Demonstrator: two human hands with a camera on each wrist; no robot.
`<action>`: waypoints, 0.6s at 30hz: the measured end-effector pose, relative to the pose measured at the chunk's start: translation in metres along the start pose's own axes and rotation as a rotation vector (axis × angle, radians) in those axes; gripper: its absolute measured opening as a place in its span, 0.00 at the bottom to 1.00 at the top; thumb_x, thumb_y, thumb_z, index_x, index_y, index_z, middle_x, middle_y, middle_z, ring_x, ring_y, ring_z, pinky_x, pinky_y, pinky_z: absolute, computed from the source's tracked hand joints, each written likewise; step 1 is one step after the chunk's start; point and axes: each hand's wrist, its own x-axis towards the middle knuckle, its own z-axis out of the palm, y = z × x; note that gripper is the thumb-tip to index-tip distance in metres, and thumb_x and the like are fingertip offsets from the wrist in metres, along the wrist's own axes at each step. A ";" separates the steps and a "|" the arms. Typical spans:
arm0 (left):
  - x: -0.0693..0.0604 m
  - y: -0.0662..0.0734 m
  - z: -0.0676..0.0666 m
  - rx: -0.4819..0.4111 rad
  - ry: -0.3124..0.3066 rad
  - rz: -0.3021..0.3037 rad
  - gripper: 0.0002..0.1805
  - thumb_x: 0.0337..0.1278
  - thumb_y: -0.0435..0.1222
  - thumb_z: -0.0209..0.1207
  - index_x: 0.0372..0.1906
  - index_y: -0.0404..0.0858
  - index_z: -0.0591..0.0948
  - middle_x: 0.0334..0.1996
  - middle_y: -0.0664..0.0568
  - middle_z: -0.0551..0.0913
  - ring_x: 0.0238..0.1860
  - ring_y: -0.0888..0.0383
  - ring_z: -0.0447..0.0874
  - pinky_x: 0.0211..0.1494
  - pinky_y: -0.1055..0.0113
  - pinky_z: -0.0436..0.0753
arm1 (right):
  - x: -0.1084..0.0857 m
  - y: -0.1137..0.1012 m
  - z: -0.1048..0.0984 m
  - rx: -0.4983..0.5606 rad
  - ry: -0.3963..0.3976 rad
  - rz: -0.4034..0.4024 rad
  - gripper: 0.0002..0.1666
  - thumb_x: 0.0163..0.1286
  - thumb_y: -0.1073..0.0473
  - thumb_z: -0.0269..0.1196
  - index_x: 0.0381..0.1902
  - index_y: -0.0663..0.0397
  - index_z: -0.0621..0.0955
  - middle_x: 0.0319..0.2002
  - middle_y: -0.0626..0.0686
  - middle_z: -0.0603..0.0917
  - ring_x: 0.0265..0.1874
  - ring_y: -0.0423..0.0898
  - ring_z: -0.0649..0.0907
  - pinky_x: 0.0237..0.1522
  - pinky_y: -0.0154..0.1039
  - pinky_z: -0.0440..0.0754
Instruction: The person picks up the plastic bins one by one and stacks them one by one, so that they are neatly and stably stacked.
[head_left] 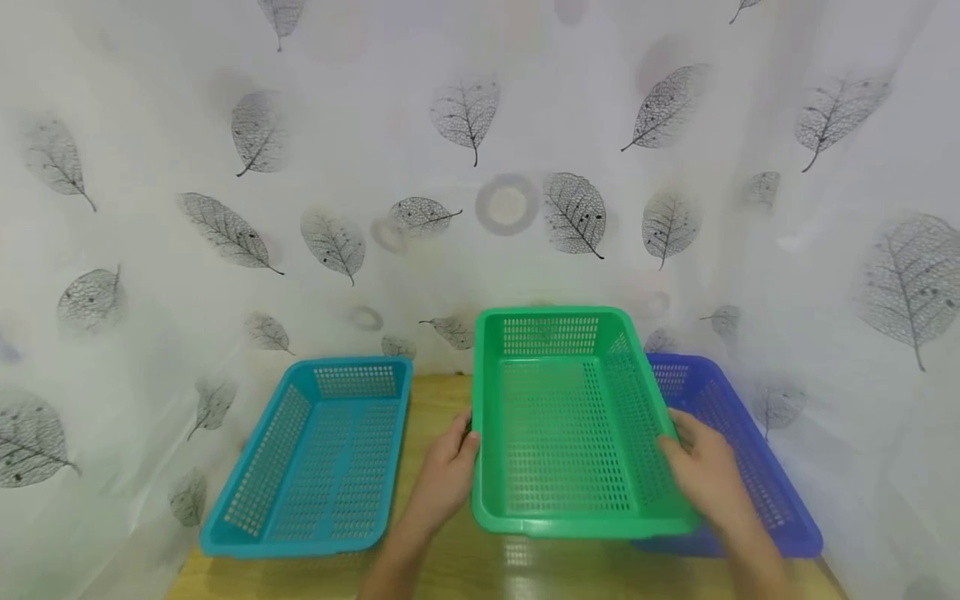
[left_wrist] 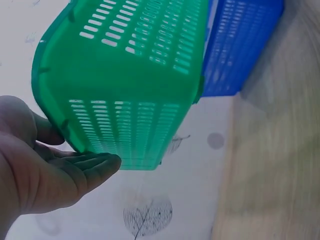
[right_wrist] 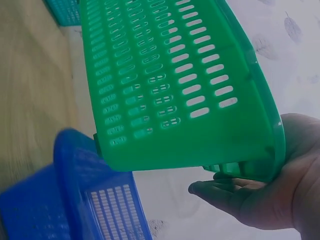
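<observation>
A green plastic basket [head_left: 562, 433] with slotted walls and nothing in it is held up off the table between both hands. My left hand [head_left: 447, 471] grips its left rim, thumb over the edge and fingers beneath, as the left wrist view shows with the hand [left_wrist: 55, 165] at the rim. On the opposite side my right hand [head_left: 705, 467] pinches the right rim, thumb on top; in the right wrist view that hand [right_wrist: 265, 190] has its fingers under the lip. Behind and below the green basket, a blue basket [head_left: 757, 467] is partly covered by it and the right hand.
To the left, a teal basket [head_left: 330, 467] stands on the wooden table [head_left: 431, 408]. A pale curtain-like sheet [head_left: 480, 275] printed with leaves rises behind the table and along both sides.
</observation>
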 end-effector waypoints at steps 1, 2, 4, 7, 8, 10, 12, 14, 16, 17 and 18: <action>0.002 0.001 0.004 0.004 -0.012 0.008 0.26 0.84 0.33 0.47 0.78 0.29 0.67 0.71 0.34 0.75 0.70 0.38 0.76 0.70 0.39 0.77 | 0.000 0.002 -0.005 -0.011 0.010 0.003 0.36 0.85 0.58 0.49 0.80 0.74 0.57 0.74 0.78 0.66 0.68 0.76 0.74 0.56 0.58 0.86; 0.005 0.003 0.007 0.016 -0.020 0.020 0.25 0.84 0.33 0.47 0.78 0.30 0.68 0.71 0.34 0.76 0.70 0.38 0.76 0.70 0.39 0.78 | 0.000 0.004 -0.011 -0.019 0.021 0.006 0.36 0.85 0.57 0.50 0.80 0.73 0.57 0.74 0.78 0.66 0.67 0.76 0.74 0.54 0.56 0.87; 0.011 0.006 0.015 0.026 -0.043 0.039 0.25 0.84 0.33 0.47 0.78 0.31 0.68 0.71 0.36 0.77 0.68 0.39 0.78 0.69 0.40 0.79 | -0.001 0.007 -0.022 -0.032 0.041 0.010 0.36 0.85 0.56 0.50 0.80 0.73 0.57 0.73 0.78 0.66 0.66 0.76 0.75 0.49 0.51 0.88; 0.018 0.010 0.025 0.022 -0.087 0.043 0.26 0.85 0.35 0.46 0.79 0.32 0.67 0.72 0.37 0.76 0.69 0.42 0.78 0.70 0.41 0.78 | -0.002 0.012 -0.036 -0.037 0.069 0.007 0.36 0.85 0.57 0.50 0.80 0.74 0.58 0.73 0.80 0.66 0.62 0.76 0.79 0.42 0.45 0.90; 0.020 0.011 0.028 0.017 -0.104 0.042 0.27 0.85 0.36 0.46 0.80 0.33 0.66 0.72 0.38 0.76 0.69 0.42 0.78 0.70 0.41 0.78 | -0.003 0.014 -0.039 -0.037 0.078 0.001 0.35 0.85 0.57 0.50 0.79 0.75 0.58 0.72 0.80 0.66 0.60 0.75 0.80 0.40 0.43 0.89; 0.022 0.011 0.034 0.012 -0.130 0.036 0.27 0.86 0.37 0.45 0.81 0.33 0.64 0.73 0.38 0.75 0.70 0.42 0.77 0.71 0.41 0.77 | -0.004 0.018 -0.045 -0.040 0.091 -0.004 0.35 0.84 0.58 0.51 0.79 0.76 0.59 0.72 0.81 0.66 0.56 0.72 0.83 0.38 0.40 0.89; 0.025 0.010 0.040 0.007 -0.151 0.022 0.28 0.86 0.38 0.45 0.81 0.33 0.63 0.73 0.38 0.75 0.70 0.43 0.77 0.71 0.41 0.77 | -0.004 0.022 -0.048 -0.028 0.095 -0.001 0.34 0.84 0.59 0.51 0.78 0.76 0.60 0.72 0.81 0.66 0.53 0.69 0.84 0.36 0.40 0.89; 0.026 0.011 0.045 -0.014 -0.173 0.012 0.28 0.86 0.38 0.45 0.82 0.33 0.62 0.73 0.37 0.75 0.70 0.41 0.77 0.72 0.41 0.77 | -0.004 0.027 -0.051 -0.055 0.101 -0.002 0.34 0.84 0.60 0.52 0.78 0.76 0.60 0.72 0.81 0.66 0.56 0.70 0.83 0.42 0.46 0.90; 0.029 0.012 0.051 -0.037 -0.197 0.010 0.29 0.86 0.38 0.45 0.81 0.32 0.62 0.72 0.35 0.74 0.70 0.41 0.77 0.72 0.41 0.76 | -0.003 0.033 -0.057 -0.088 0.094 0.011 0.34 0.84 0.59 0.51 0.78 0.76 0.59 0.73 0.81 0.64 0.60 0.74 0.79 0.52 0.59 0.87; 0.030 0.013 0.054 -0.048 -0.209 0.008 0.29 0.86 0.38 0.45 0.82 0.32 0.61 0.72 0.36 0.75 0.70 0.41 0.78 0.72 0.42 0.77 | -0.002 0.036 -0.060 -0.097 0.091 0.017 0.34 0.85 0.59 0.50 0.79 0.76 0.59 0.73 0.81 0.63 0.61 0.75 0.77 0.54 0.64 0.85; 0.032 0.014 0.058 -0.054 -0.217 0.009 0.29 0.87 0.38 0.45 0.82 0.31 0.61 0.73 0.36 0.74 0.70 0.42 0.77 0.72 0.43 0.76 | -0.001 0.040 -0.063 -0.113 0.092 0.016 0.34 0.85 0.59 0.50 0.78 0.76 0.58 0.73 0.82 0.63 0.64 0.77 0.74 0.58 0.68 0.82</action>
